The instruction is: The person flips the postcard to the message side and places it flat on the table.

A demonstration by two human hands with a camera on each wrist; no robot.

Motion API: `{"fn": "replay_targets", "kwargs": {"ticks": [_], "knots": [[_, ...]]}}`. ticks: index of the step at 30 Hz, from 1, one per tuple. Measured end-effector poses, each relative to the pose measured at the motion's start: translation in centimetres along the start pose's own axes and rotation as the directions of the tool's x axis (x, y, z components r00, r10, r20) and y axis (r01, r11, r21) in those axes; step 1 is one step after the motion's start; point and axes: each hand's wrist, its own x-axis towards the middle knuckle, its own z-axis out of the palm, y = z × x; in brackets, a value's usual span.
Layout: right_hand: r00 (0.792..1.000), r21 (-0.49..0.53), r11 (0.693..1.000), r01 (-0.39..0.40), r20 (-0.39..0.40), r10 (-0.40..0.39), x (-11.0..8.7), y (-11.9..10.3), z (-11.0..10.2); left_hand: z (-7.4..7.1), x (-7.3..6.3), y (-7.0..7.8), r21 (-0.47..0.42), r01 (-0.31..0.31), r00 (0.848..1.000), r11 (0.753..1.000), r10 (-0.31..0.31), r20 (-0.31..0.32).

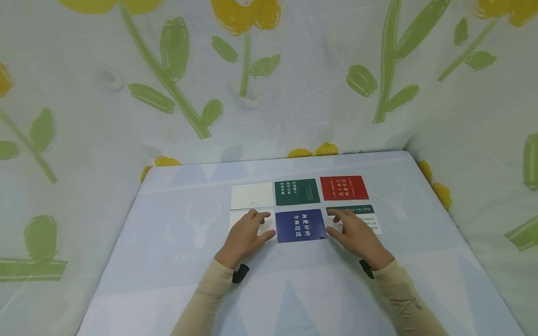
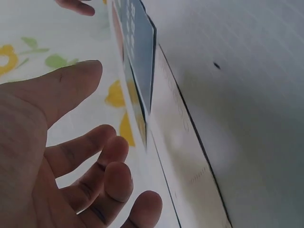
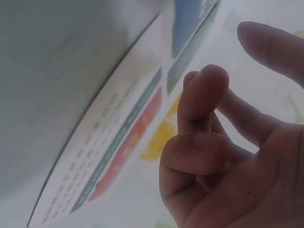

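Observation:
A blue card [image 1: 300,226] with white characters lies flat in the front row, between my two hands. My left hand [image 1: 244,237] is over the front-left white card [image 1: 236,216] and partly covers it; its thumb reaches towards the blue card's left edge. On the other side, my right hand [image 1: 357,235] overlaps a white card with a green band [image 1: 371,215], its thumb near the blue card's right edge. Both wrist views show nothing between the fingers. The left fingers are spread and slightly bent, while several right fingers [image 3: 202,95] bend loosely inward.
Behind the front row lie a white card [image 1: 252,196], a green card [image 1: 297,192] with white text and a red card [image 1: 344,188]. All rest on a pale patterned table [image 1: 180,289]. A flower-printed cloth [image 1: 302,93] hangs around its back and sides.

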Motion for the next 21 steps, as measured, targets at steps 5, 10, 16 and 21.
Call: {"fn": "replay_targets", "kwargs": {"ticks": [5, 10, 16, 21], "knots": [[1.000, -0.008, 1.000, -0.023, -0.005, 0.023, -0.4, 1.3, -0.6, 0.6, 1.4, 0.8, 0.011, -0.023, 1.000, 1.000, 0.023, 0.007], [0.999, 0.005, 0.999, -0.046, 0.003, 0.046, -0.7, 2.1, -1.3, 0.8, 2.6, 1.2, 0.057, -0.044, 0.999, 0.997, 0.042, 0.027], [0.999, 0.010, 0.999, -0.050, -0.006, 0.050, -1.0, 3.2, -2.2, 1.0, 3.5, 1.5, 0.084, -0.045, 0.998, 0.995, 0.040, 0.056], [0.999, 0.028, 0.999, -0.042, -0.009, 0.043, -1.1, 3.8, -2.9, 1.1, 4.0, 1.5, 0.103, -0.041, 0.996, 0.994, 0.033, 0.077]]}}
